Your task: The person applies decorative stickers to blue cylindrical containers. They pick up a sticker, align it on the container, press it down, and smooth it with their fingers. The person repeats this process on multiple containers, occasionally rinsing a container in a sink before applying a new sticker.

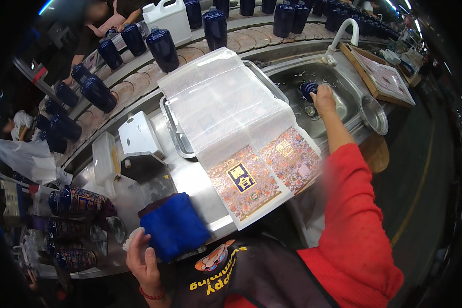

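Note:
My right hand (324,101) reaches into a metal sink (313,123) of water, fingers closed on a dark blue thing with pale stripes (308,90); its kind is unclear. My left hand (145,264) is held low at the bench's near edge, fingers apart, with something white (132,238) at its fingertips. Just beside it lies a folded blue cloth (175,226). Between my arms, a translucent white sheet (226,97) covers part of the bench and a metal tray (177,131). At its near end show two flowered, gold-patterned label panels (244,182).
Dark blue bottles (162,50) stand along a curved conveyor (190,55) behind the bench, near a white jug (168,23). A white faucet (346,31) arches over the sink. Patterned bottles (79,201) lie at left. A wooden frame (374,77) leans right. Another person (115,15) works across.

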